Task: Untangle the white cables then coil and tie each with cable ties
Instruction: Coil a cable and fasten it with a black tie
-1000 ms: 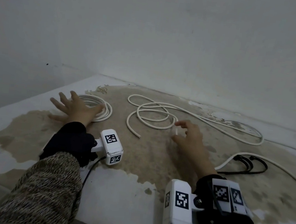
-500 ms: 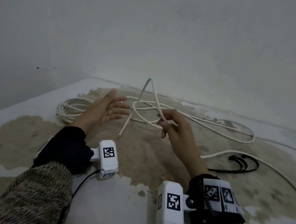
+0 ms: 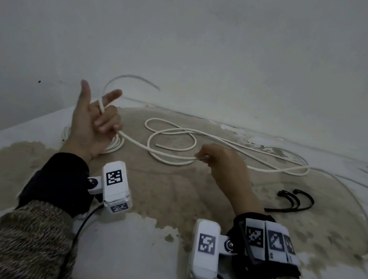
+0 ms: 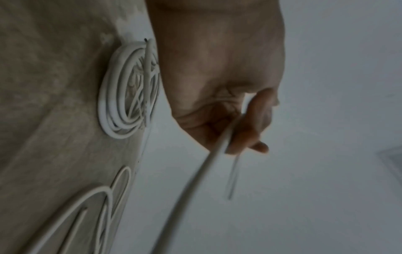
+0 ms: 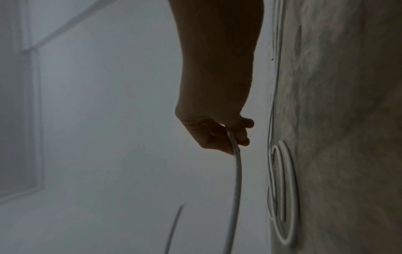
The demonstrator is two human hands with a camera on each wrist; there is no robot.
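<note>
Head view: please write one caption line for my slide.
Left hand and right hand lift a white cable between them; coiled cable and black cable ties lie nearby.

White cable (image 3: 170, 161), cream-tinted, looped over tan patch. Second white cable coil (image 4: 128, 91), paler, grey-white. Black cable ties (image 3: 294, 200), plain. Bench (image 3: 140, 250) white with large tan-brown blotch, irregular edge, mottled. Wall (image 3: 215, 38) pale grey-white, faint smudges, small dark speck at left. Sleeves (image 3: 24, 242) flecked brown-beige knit over black cuffs. Wrist cameras (image 3: 115, 184) white, bearing black-and-white square pixel markers; same markers on black right wrist band (image 3: 267, 241).
</note>
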